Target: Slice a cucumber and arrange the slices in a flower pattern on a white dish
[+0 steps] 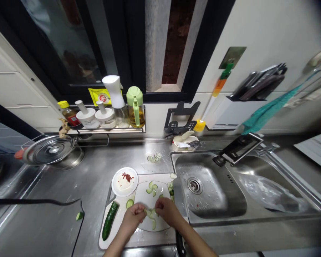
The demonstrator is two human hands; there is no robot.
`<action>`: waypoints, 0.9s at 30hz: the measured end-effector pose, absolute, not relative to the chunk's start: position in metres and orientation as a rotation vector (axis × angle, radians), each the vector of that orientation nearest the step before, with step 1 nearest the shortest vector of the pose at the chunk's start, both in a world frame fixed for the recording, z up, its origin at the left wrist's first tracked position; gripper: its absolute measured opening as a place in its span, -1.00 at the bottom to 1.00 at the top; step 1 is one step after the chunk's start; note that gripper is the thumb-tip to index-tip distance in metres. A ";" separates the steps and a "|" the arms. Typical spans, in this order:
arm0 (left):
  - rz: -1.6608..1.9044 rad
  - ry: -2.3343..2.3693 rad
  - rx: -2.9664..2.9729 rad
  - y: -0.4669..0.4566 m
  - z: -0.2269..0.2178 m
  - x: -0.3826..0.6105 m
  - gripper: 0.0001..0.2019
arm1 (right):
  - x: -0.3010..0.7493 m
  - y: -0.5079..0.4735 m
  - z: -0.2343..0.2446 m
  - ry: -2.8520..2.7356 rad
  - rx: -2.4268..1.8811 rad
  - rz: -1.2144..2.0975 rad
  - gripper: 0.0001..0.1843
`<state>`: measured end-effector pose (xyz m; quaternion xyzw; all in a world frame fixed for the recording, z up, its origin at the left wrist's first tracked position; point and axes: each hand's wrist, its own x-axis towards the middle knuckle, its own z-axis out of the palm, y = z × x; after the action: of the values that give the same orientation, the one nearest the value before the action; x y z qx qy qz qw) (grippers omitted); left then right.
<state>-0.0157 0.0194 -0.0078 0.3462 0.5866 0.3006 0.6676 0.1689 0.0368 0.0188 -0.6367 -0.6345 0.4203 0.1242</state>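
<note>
Both hands are low over a white square plate that lies on a cutting board. My left hand pinches the edge of a thin cucumber slice at the plate's left part. Opposite it, my right hand has its fingertips closed on a slice as well. Between them, cut cucumber slices lie in a curved pattern, with a similar pinwheel of slices farther back. A cucumber piece rests on the board's left side. The knife lies at the right, partly hidden by my right forearm.
A round white dish with red bits sits at the board's back left. More slices lie on the steel counter. Right of the board is a sink. A lidded pot and a condiment rack stand at the back left.
</note>
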 end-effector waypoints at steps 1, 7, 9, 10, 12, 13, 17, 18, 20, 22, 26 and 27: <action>0.672 1.347 0.828 0.016 -0.011 -0.015 -0.84 | 0.168 0.036 0.020 -1.896 -1.886 1.174 -0.86; 0.521 1.588 1.187 -0.001 -0.022 -0.011 -0.88 | 0.161 0.029 0.026 -2.168 -1.964 0.909 -0.87; 0.473 1.627 1.280 -0.004 -0.020 -0.009 -0.86 | 0.159 0.027 0.025 -2.232 -1.968 0.858 -0.85; 0.451 1.639 1.304 -0.005 -0.019 -0.009 -0.85 | 0.158 0.026 0.024 -2.258 -1.967 0.840 -0.84; 0.417 1.651 1.331 -0.006 -0.015 -0.008 -0.84 | 0.157 0.025 0.020 -2.300 -1.956 0.816 -0.82; 0.401 1.656 1.338 -0.006 -0.014 -0.007 -0.84 | 0.157 0.025 0.018 -2.315 -1.950 0.810 -0.82; 0.343 1.682 1.338 -0.005 -0.007 -0.005 -0.81 | 0.157 0.024 0.012 -2.343 -1.938 0.790 -0.79; 0.328 1.689 1.338 -0.004 -0.005 -0.005 -0.80 | 0.157 0.023 0.011 -2.348 -1.936 0.786 -0.79; 0.296 1.698 1.346 -0.003 -0.002 -0.004 -0.79 | 0.157 0.023 0.009 -2.357 -1.927 0.778 -0.79; 0.268 1.698 1.357 -0.003 0.001 -0.003 -0.79 | 0.158 0.022 0.008 -2.362 -1.921 0.770 -0.79; 0.249 1.693 1.358 -0.004 0.001 -0.001 -0.80 | 0.159 0.021 0.006 -2.368 -1.918 0.755 -0.80; 0.252 1.690 1.358 -0.005 0.000 -0.001 -0.79 | 0.159 0.021 0.007 -2.369 -1.916 0.753 -0.80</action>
<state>-0.0012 -0.0046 -0.0003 0.5520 0.6870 0.1026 0.4613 0.1586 0.0212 0.0066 -0.6106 -0.7548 0.2399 0.0016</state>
